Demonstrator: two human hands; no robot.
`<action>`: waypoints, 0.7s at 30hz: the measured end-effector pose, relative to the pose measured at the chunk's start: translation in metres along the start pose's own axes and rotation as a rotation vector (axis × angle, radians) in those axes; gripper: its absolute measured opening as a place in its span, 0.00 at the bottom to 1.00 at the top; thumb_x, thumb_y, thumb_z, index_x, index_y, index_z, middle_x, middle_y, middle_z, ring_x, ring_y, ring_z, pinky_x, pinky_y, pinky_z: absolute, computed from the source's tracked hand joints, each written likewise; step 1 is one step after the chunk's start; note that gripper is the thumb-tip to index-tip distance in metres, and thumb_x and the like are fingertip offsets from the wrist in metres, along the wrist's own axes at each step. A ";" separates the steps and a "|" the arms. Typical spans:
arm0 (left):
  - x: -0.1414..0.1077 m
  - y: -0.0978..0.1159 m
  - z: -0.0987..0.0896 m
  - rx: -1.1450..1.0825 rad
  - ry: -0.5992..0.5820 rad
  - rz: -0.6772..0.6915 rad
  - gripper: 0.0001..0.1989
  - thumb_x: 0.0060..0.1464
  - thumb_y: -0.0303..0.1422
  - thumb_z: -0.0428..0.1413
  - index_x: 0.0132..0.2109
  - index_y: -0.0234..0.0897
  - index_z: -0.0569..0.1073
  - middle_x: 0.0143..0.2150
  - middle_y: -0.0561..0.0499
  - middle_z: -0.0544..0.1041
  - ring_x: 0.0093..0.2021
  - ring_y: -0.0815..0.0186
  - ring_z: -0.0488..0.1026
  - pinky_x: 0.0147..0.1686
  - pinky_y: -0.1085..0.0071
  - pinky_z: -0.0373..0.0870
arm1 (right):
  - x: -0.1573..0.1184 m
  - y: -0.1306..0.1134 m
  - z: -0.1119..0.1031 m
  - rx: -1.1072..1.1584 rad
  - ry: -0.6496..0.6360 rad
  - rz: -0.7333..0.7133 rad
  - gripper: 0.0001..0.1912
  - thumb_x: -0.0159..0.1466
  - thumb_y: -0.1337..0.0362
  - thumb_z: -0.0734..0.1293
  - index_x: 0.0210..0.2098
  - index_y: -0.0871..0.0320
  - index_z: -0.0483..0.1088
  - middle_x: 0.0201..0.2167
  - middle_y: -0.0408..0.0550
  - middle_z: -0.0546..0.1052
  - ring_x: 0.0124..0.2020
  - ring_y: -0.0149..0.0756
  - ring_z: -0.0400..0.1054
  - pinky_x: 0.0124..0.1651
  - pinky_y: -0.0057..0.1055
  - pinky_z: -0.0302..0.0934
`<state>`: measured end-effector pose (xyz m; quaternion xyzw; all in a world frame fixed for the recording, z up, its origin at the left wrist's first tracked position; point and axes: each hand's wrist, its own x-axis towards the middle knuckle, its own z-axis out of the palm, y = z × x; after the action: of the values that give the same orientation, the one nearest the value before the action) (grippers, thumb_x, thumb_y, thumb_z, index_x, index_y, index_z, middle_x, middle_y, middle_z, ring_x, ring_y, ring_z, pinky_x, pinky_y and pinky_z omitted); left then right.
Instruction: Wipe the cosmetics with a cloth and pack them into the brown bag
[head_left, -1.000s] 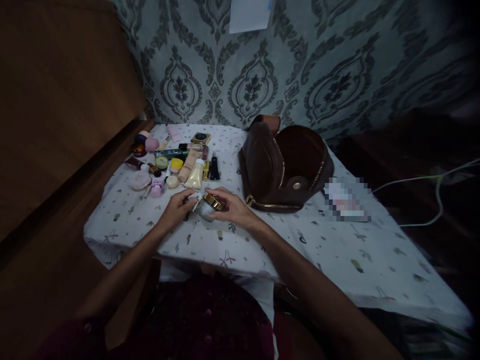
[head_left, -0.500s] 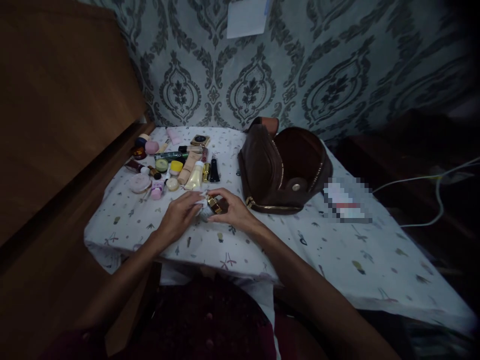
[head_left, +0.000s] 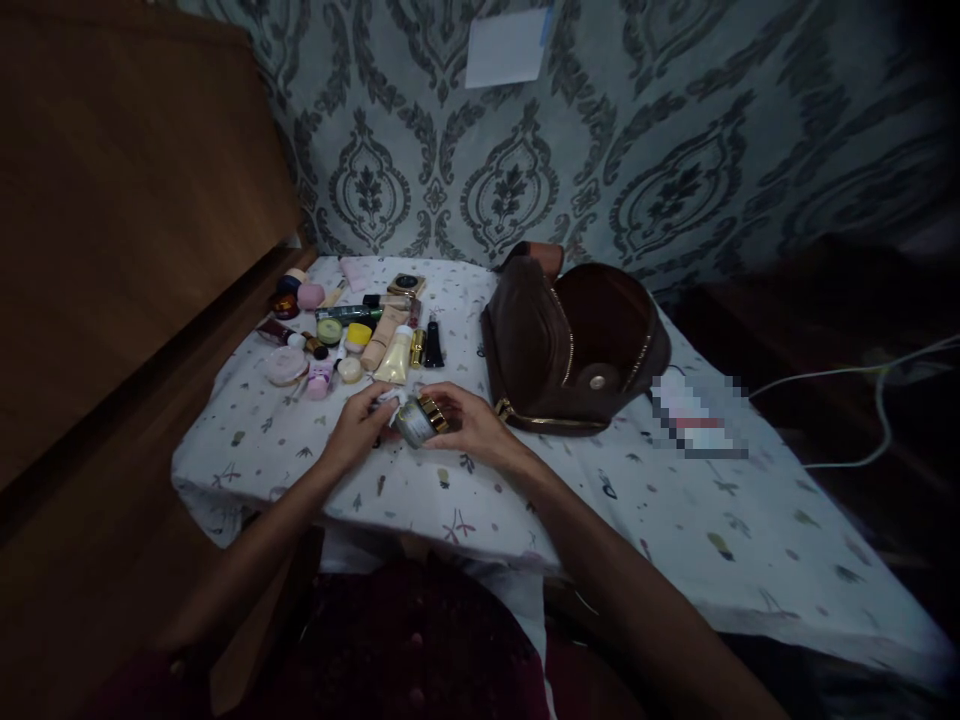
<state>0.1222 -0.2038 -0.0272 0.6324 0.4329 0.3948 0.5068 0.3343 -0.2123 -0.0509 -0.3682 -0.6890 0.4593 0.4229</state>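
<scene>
My right hand [head_left: 477, 424] is closed round the gold lid of a small glass cosmetic jar [head_left: 413, 425], which is tilted with its pale, labelled base toward the left. My left hand [head_left: 358, 428] pinches a crumpled white tissue [head_left: 389, 399] right beside the jar's base. Whether the tissue presses on the glass I cannot tell. Just beyond the hands lies a cream-coloured tube [head_left: 395, 358], with a gold lipstick-like tube [head_left: 418, 349] and a black tube [head_left: 433, 345] to its right.
Several cosmetics, among them a pink compact [head_left: 287, 366] and a yellow-lidded jar [head_left: 358, 336], crowd the table's far left. A brown bag [head_left: 525, 340] gapes open at the right. Past it sits a blurred-out item [head_left: 697, 418]. A wooden cabinet [head_left: 135, 200] borders the left side.
The jar has come more into view between my hands, its glass base now showing. My left hand has shifted slightly left and down with the tissue. The view has shifted a little.
</scene>
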 end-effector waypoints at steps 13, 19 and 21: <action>0.002 0.020 -0.002 0.575 -0.035 0.448 0.11 0.64 0.34 0.49 0.45 0.37 0.74 0.45 0.45 0.77 0.46 0.60 0.74 0.46 0.66 0.69 | 0.000 -0.006 0.001 -0.177 0.058 -0.019 0.32 0.47 0.63 0.79 0.49 0.53 0.66 0.45 0.45 0.74 0.46 0.41 0.71 0.50 0.37 0.64; 0.012 0.022 -0.005 0.568 -0.102 0.399 0.12 0.63 0.36 0.50 0.44 0.36 0.75 0.42 0.46 0.77 0.44 0.60 0.73 0.44 0.67 0.67 | 0.000 -0.007 -0.004 -0.204 0.033 -0.029 0.33 0.48 0.63 0.79 0.51 0.54 0.67 0.48 0.48 0.75 0.47 0.42 0.71 0.50 0.38 0.64; 0.021 0.017 -0.008 0.487 -0.134 0.340 0.13 0.62 0.39 0.51 0.42 0.35 0.75 0.38 0.48 0.76 0.40 0.61 0.73 0.41 0.68 0.66 | -0.001 -0.007 -0.003 -0.180 0.028 -0.025 0.33 0.48 0.63 0.79 0.51 0.54 0.67 0.48 0.47 0.75 0.45 0.41 0.71 0.49 0.37 0.65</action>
<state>0.1241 -0.1834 -0.0080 0.8231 0.3686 0.3161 0.2945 0.3368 -0.2139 -0.0440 -0.4025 -0.7260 0.3852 0.4031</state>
